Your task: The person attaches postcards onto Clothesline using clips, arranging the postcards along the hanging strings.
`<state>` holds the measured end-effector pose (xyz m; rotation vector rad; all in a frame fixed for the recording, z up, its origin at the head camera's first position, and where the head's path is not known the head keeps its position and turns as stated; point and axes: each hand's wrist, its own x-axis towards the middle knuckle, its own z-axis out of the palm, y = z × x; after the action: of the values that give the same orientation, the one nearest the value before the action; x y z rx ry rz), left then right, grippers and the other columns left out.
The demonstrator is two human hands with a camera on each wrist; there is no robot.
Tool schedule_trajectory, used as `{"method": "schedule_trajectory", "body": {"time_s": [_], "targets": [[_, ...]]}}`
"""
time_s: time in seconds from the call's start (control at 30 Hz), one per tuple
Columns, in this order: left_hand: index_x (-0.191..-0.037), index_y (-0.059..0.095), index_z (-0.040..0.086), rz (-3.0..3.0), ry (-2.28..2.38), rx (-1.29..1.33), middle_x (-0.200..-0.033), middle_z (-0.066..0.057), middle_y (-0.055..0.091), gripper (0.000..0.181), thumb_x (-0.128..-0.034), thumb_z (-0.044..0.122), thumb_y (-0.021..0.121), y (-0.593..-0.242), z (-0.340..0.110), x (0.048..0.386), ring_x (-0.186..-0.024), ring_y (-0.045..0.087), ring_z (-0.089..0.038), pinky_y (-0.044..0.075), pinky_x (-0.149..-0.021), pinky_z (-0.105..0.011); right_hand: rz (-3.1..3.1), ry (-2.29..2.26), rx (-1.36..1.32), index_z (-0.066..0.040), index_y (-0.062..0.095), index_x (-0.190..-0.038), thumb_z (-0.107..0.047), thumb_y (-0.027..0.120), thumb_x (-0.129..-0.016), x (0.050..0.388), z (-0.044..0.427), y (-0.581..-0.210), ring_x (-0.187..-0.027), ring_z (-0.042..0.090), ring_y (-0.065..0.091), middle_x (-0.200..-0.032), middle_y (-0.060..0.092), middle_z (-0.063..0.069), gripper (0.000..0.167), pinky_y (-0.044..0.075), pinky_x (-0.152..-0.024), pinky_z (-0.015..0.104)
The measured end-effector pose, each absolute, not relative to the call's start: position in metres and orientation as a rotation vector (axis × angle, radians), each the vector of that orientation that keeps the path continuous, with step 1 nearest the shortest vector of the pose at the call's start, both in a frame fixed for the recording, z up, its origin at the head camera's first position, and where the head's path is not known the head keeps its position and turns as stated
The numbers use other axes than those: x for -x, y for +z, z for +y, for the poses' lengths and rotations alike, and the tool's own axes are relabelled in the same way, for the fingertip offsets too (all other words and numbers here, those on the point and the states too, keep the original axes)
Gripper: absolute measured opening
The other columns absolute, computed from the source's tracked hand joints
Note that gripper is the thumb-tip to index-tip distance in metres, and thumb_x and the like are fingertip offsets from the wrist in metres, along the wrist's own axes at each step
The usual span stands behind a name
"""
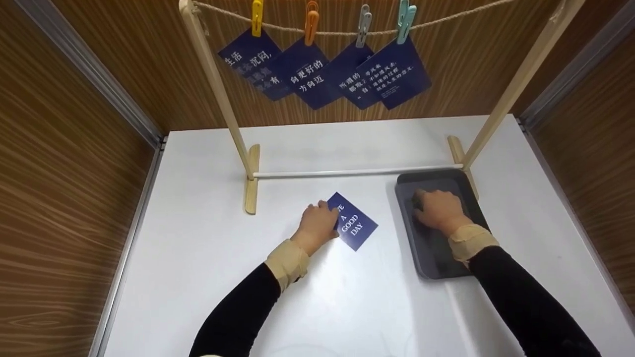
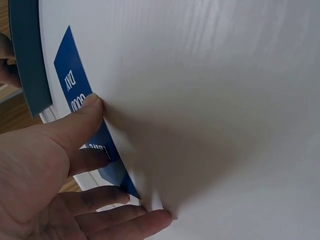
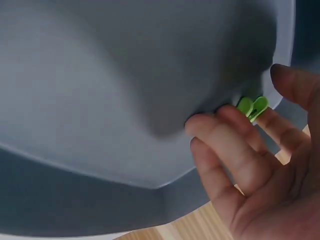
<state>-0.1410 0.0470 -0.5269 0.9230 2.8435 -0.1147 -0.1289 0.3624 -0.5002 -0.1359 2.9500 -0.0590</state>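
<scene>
My left hand [image 1: 316, 224] pinches a dark blue card [image 1: 358, 227] by its edge, thumb on one side and fingers on the other. White print reading "GOOD DAY" shows on the card, which is tilted up from the tabletop in the left wrist view. Inside a dark grey tray [image 1: 436, 263] is my right hand [image 1: 440, 210]. Its fingers touch a small green clothespin [image 3: 257, 108] at the tray's wall, while the thumb stands apart from it in the right wrist view. The hand partly hides the clothespin.
Behind, a wooden rack [image 1: 216, 87] carries a rope [image 1: 335, 33]. Yellow [image 1: 257, 17], orange [image 1: 311, 22], grey [image 1: 363, 25] and teal [image 1: 406, 20] clothespins hold blue cards there. A white crossbar [image 1: 357, 172] runs low behind the loose card. Wood-grain panels [image 1: 59, 198] flank the white table [image 1: 198, 248].
</scene>
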Motion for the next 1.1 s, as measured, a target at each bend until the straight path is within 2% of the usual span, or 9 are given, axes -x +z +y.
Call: {"method": "schedule_trajectory", "body": {"time_s": [0.1, 0.17, 0.33, 0.47, 0.57, 0.8, 0.9, 1.0, 1.1], "targets": [[-0.129, 0.060, 0.007, 2.814, -0.049, -0.901, -0.127, -0.025, 0.060, 0.063, -0.0868, 0.053, 0.072, -0.524, 0.046, 0.141, -0.105, 0.066, -0.037, 0.053, -0.096, -0.045, 2.947, -0.030, 0.119, 0.000, 0.061, -0.120, -0.029, 0.066, -0.092, 0.126, 0.360, -0.501, -0.083, 0.054, 0.064, -0.095, 0.067, 0.030, 0.041, 0.052, -0.067, 0.065], [-0.128, 0.062, 0.007, 2.806, -0.024, -0.895, -0.124, -0.022, 0.061, 0.065, -0.0870, 0.057, 0.069, -0.522, 0.046, 0.141, -0.104, 0.066, -0.035, 0.053, -0.095, -0.044, 2.945, 0.000, 0.123, -0.001, 0.061, -0.117, -0.028, 0.065, -0.093, 0.124, 0.359, -0.501, -0.084, 0.054, 0.064, -0.095, 0.067, 0.029, 0.036, 0.052, -0.067, 0.065], [-0.114, 0.070, 0.005, 2.843, 0.032, -0.879, -0.112, -0.015, 0.062, 0.064, -0.0815, 0.060, 0.071, -0.523, 0.044, 0.140, -0.092, 0.067, -0.030, 0.057, -0.081, -0.040, 2.963, 0.043, 0.157, -0.002, 0.064, -0.093, -0.014, 0.065, -0.090, 0.120, 0.357, -0.504, -0.074, 0.049, 0.064, -0.080, 0.066, 0.025, 0.013, 0.052, -0.058, 0.061], [-0.113, 0.069, 0.006, 2.873, 0.066, -0.853, -0.114, -0.014, 0.061, 0.063, -0.0779, 0.058, 0.075, -0.527, 0.043, 0.139, -0.091, 0.066, -0.031, 0.058, -0.076, -0.040, 2.985, 0.025, 0.141, -0.003, 0.062, -0.084, -0.015, 0.068, -0.086, 0.116, 0.356, -0.505, -0.070, 0.048, 0.064, -0.076, 0.066, 0.024, 0.014, 0.051, -0.056, 0.060], [-0.116, 0.067, 0.008, 2.880, 0.056, -0.843, -0.114, -0.013, 0.061, 0.065, -0.0767, 0.059, 0.075, -0.529, 0.042, 0.139, -0.092, 0.065, -0.030, 0.058, -0.076, -0.039, 2.986, -0.001, 0.139, -0.003, 0.062, -0.085, -0.017, 0.071, -0.084, 0.112, 0.357, -0.504, -0.070, 0.047, 0.063, -0.076, 0.065, 0.023, 0.017, 0.051, -0.056, 0.060], [-0.125, 0.059, 0.009, 2.886, 0.088, -0.838, -0.115, -0.014, 0.059, 0.074, -0.0717, 0.057, 0.078, -0.529, 0.040, 0.145, -0.091, 0.068, -0.031, 0.059, -0.075, -0.040, 3.037, -0.183, 0.178, -0.006, 0.066, -0.085, -0.002, 0.069, -0.076, 0.102, 0.373, -0.499, -0.070, 0.042, 0.063, -0.078, 0.068, 0.017, 0.011, 0.050, -0.059, 0.060], [-0.128, 0.055, 0.010, 2.880, 0.141, -0.828, -0.115, -0.015, 0.059, 0.078, -0.0693, 0.054, 0.081, -0.529, 0.039, 0.146, -0.090, 0.068, -0.032, 0.059, -0.073, -0.041, 3.029, -0.357, 0.123, -0.007, 0.066, -0.099, -0.003, 0.069, -0.078, 0.099, 0.381, -0.495, -0.072, 0.035, 0.062, -0.084, 0.068, 0.014, 0.022, 0.050, -0.062, 0.056], [-0.128, 0.053, 0.010, 2.868, 0.175, -0.802, -0.115, -0.015, 0.059, 0.079, -0.0675, 0.052, 0.082, -0.529, 0.037, 0.147, -0.091, 0.068, -0.033, 0.059, -0.074, -0.042, 2.999, -0.511, 0.073, -0.003, 0.064, -0.114, -0.006, 0.067, -0.082, 0.095, 0.386, -0.493, -0.075, 0.031, 0.061, -0.089, 0.068, 0.016, 0.033, 0.049, -0.065, 0.051], [-0.124, 0.053, 0.010, 2.864, 0.197, -0.789, -0.112, -0.015, 0.058, 0.077, -0.0666, 0.049, 0.085, -0.528, 0.037, 0.147, -0.090, 0.068, -0.033, 0.059, -0.074, -0.041, 3.002, -0.612, 0.033, 0.003, 0.067, -0.113, -0.009, 0.067, -0.083, 0.093, 0.386, -0.491, -0.075, 0.028, 0.060, -0.088, 0.067, 0.017, 0.032, 0.048, -0.066, 0.046]]}}
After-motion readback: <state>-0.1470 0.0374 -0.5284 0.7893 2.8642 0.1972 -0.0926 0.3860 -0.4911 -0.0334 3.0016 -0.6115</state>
